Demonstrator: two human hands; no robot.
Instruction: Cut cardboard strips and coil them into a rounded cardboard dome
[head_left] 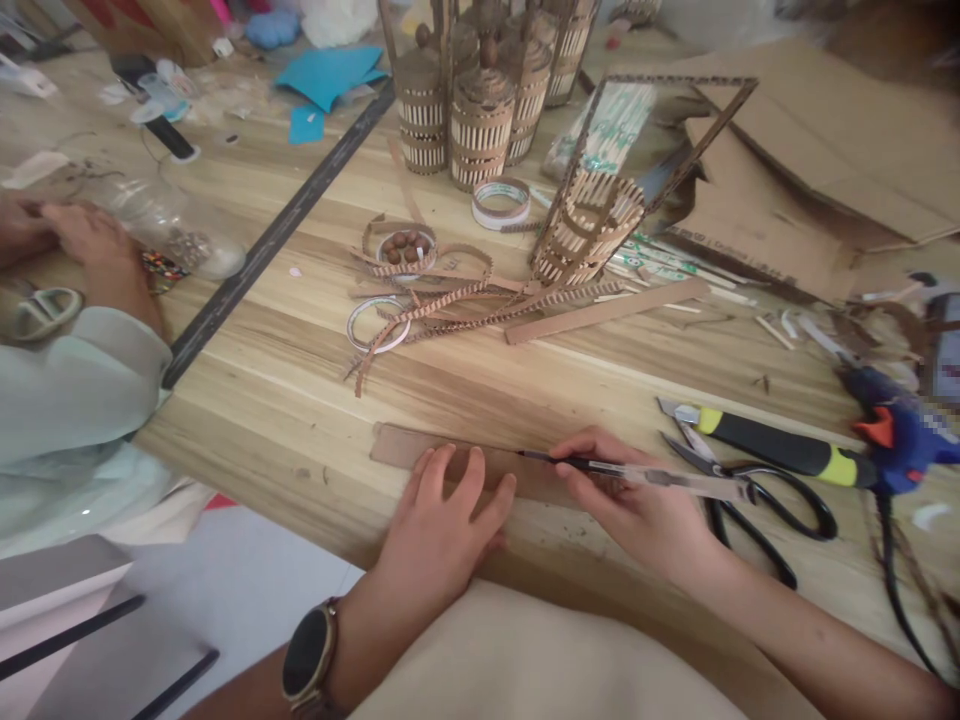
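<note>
A flat brown cardboard strip (397, 446) lies along the near side of the wooden table. My left hand (450, 510) rests on it with the fingers spread, pressing it down. In my right hand (630, 500) is a pen (645, 477), pinched between thumb and fingers, its dark tip at the strip's upper edge. Black-handled scissors (750, 500) and a yellow-and-black utility knife (780, 445) lie just right of my right hand. Beyond the strip are curled corrugated cardboard strips (457, 300) and a longer flat cardboard strip (607, 310).
A half-built stick-and-cardboard basket (589, 230) stands mid-table, with several finished lantern-like ones (482, 125) behind. Tape rolls (501, 203) lie nearby. A blue glue gun (900, 430) and large cardboard sheets (847, 150) are at right. Another person's hands (90, 240) are at left, near scissors (46, 312).
</note>
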